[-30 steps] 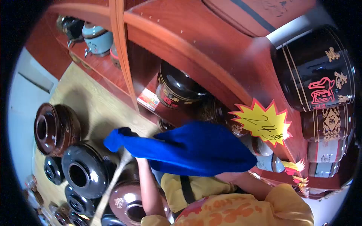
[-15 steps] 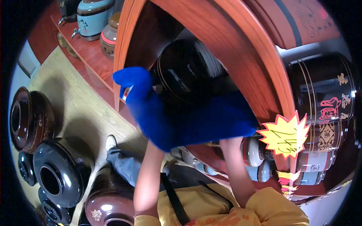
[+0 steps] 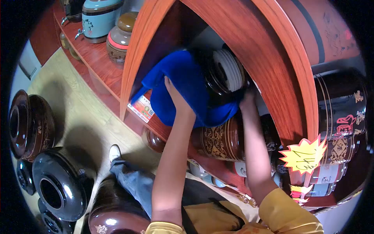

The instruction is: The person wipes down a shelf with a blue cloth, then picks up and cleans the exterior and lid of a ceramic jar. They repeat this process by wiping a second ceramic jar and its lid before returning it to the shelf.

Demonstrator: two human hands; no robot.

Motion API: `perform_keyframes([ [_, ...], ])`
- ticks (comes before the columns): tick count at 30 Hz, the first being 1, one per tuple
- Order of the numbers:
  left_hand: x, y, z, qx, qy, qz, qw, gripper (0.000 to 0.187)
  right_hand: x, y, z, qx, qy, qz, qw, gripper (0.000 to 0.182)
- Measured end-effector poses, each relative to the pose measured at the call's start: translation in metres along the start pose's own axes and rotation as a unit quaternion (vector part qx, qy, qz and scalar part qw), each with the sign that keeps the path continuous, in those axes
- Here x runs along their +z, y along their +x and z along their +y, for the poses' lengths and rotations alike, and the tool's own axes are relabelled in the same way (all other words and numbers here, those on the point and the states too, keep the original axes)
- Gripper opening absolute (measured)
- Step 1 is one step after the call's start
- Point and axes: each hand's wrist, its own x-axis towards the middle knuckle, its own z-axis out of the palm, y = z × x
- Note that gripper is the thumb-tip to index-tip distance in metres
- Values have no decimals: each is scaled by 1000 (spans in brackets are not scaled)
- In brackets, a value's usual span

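A blue cloth (image 3: 177, 74) is draped around the front and side of a dark glazed jar (image 3: 214, 84) inside the wooden shelf. White ridged rings (image 3: 228, 70) show at the jar's mouth end. My left hand (image 3: 176, 93) grips the cloth on the jar's left side, its thumb visible and the other fingers covered by the fabric. My right hand (image 3: 248, 99) reaches into the shelf's shadow and grips the cloth's right end beside the jar; its fingertips are hard to see.
A curved wooden upright (image 3: 272, 70) stands close to my right arm. A yellow star-shaped price tag (image 3: 304, 156) hangs on it. A brown patterned jar (image 3: 220, 142) sits below the cloth. Large dark jars (image 3: 62, 187) stand on the floor at left; a printed card (image 3: 142, 109) is at the shelf edge.
Both hands have moved deeper into the shelf with the cloth, which was stretched out in front of the jar and now wraps around it. The view has shifted slightly.
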Motion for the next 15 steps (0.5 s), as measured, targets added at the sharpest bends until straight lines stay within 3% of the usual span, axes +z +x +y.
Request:
perform_keyframes([
  [2, -9, -2, -1, 67, 238, -13, 969, 35, -8, 0, 5, 46, -66, -20, 997, 51],
  [3, -10, 0, 8, 67, 237, -12, 969, 35, -7, 1, 6, 90, -132, -49, 986, 52],
  [7, -6, -11, 30, 41, 205, 34, 977, 38, 16, -42, 9, 55, -221, -42, 973, 51],
  [9, -4, -19, 24, 33, 203, 62, 977, 41, 33, -69, 12, -101, -299, 54, 947, 48],
  [10, -4, -23, 20, 29, 202, 77, 976, 42, 30, -77, 19, -100, -297, 56, 948, 48],
  [13, -10, -40, 5, 33, 241, 71, 967, 43, 19, -110, 38, -79, -538, 56, 838, 43],
  [15, -16, -53, -8, 54, 314, 32, 947, 41, 31, -139, 53, -282, -367, -9, 886, 38],
])
